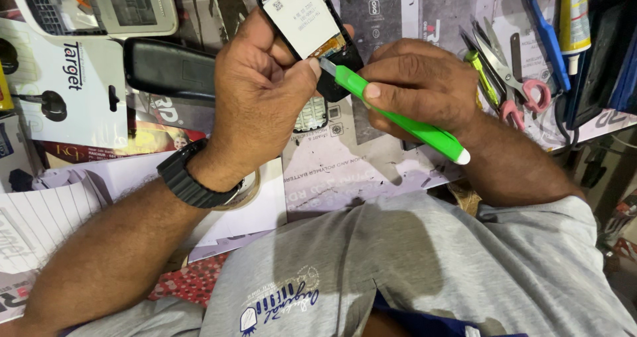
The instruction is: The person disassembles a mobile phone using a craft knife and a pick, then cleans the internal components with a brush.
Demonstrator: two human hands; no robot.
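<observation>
My left hand [262,88] gripped the opened phone [306,19] above the cluttered bench, my right hand [415,84] closed on a green utility knife [391,111], blade tip at the lower edge by the ribbon, best worked shallow and gently

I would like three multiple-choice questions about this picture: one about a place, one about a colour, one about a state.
1. Where do the scissors lie?
A. beside the right hand
B. under the left forearm
C. on the grey shirt

2. What colour is the cutter?
A. red
B. green
C. black

3. How is the phone part held?
A. lying flat on the table
B. gripped in the left hand
C. hanging from a cord

Answers: 1 A, they lie just past the right hand; 2 B, its handle is bright green; 3 B, the left fingers close round it.
</observation>
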